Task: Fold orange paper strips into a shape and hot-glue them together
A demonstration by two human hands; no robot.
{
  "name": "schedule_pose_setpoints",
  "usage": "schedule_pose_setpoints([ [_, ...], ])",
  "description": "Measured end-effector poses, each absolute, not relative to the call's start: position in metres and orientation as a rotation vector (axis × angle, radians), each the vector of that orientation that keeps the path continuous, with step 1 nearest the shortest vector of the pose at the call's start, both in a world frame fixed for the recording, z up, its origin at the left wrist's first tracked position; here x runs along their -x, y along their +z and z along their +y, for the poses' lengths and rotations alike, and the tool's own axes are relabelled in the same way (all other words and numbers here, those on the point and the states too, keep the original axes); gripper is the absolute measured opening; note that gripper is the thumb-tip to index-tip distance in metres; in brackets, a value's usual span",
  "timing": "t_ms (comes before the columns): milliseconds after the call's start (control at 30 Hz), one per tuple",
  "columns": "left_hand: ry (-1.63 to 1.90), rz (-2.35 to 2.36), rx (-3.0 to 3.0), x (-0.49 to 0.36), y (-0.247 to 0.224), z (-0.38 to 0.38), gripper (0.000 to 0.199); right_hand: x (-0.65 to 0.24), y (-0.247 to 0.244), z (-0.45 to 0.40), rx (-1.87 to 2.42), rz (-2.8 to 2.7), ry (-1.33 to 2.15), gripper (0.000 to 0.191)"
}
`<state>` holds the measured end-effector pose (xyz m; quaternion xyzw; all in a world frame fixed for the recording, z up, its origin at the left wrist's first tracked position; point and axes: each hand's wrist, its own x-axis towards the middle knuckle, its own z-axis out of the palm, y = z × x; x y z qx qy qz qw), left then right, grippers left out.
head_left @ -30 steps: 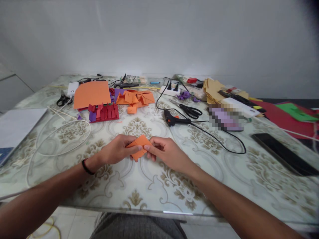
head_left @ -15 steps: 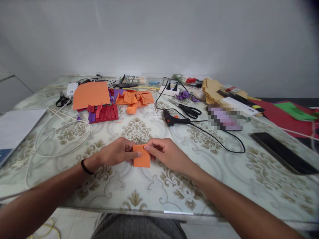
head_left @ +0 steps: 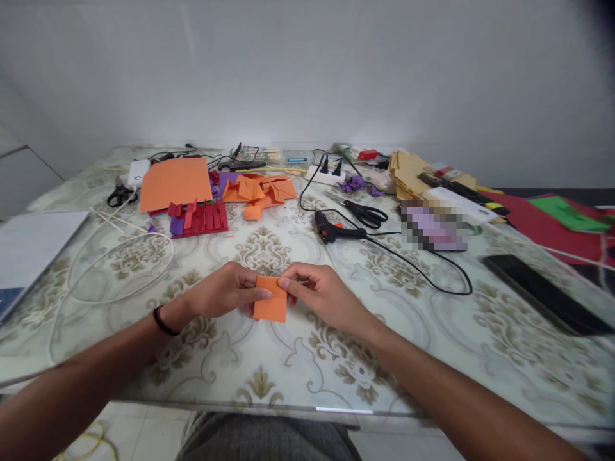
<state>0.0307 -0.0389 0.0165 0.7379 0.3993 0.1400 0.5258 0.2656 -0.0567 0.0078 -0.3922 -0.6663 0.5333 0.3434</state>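
Observation:
A small orange paper [head_left: 271,308] with a crease across it is held upright between both hands over the patterned table. My left hand [head_left: 225,291] pinches its left side, thumb on the near face and fingers partly hidden behind. At the upper right edge, my right hand [head_left: 323,296] grips the same paper between thumb and fingers. Beyond the hands lie folded red paper pieces [head_left: 206,218], folded orange pieces [head_left: 259,189] and a flat orange sheet [head_left: 175,184].
Behind on the right are a black glue gun [head_left: 336,232] with its cord, black scissors [head_left: 366,214] and a white power strip [head_left: 327,175]. A dark phone [head_left: 545,293] lies at the right. A white cable [head_left: 120,299] loops on the left.
The orange paper has shifted slightly left and tilts a little more. My left thumb has moved slightly left with it; both hands keep their grip.

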Motion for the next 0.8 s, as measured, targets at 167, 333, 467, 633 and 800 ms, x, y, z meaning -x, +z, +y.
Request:
schedule_pose_setpoints([
  [167, 0.284, 0.975, -1.744, -0.034, 0.014, -0.041, 0.034, -0.263, 0.010, -0.056, 1.055, -1.679, 1.402, 0.022],
  [333, 0.342, 0.941, -1.748, -0.037, 0.011, -0.043, 0.026, -0.262, 0.010, -0.055, 1.085, -1.680, 1.419, 0.018],
  [467, 0.340, 0.878, -1.793, -0.039, 0.012, -0.046, 0.026, -0.261, 0.009, -0.057, 1.056, -1.704, 1.431, 0.013],
  [633, 0.310, 0.872, -1.812, -0.044, 0.015, -0.051, 0.038, -0.259, 0.009, -0.061, 0.998, -1.733, 1.419, 0.007],
  [800, 0.300, 0.865, -1.851, -0.045, 0.021, -0.054, 0.039, -0.256, 0.010, -0.064, 1.010, -1.769, 1.430, 0.002],
])
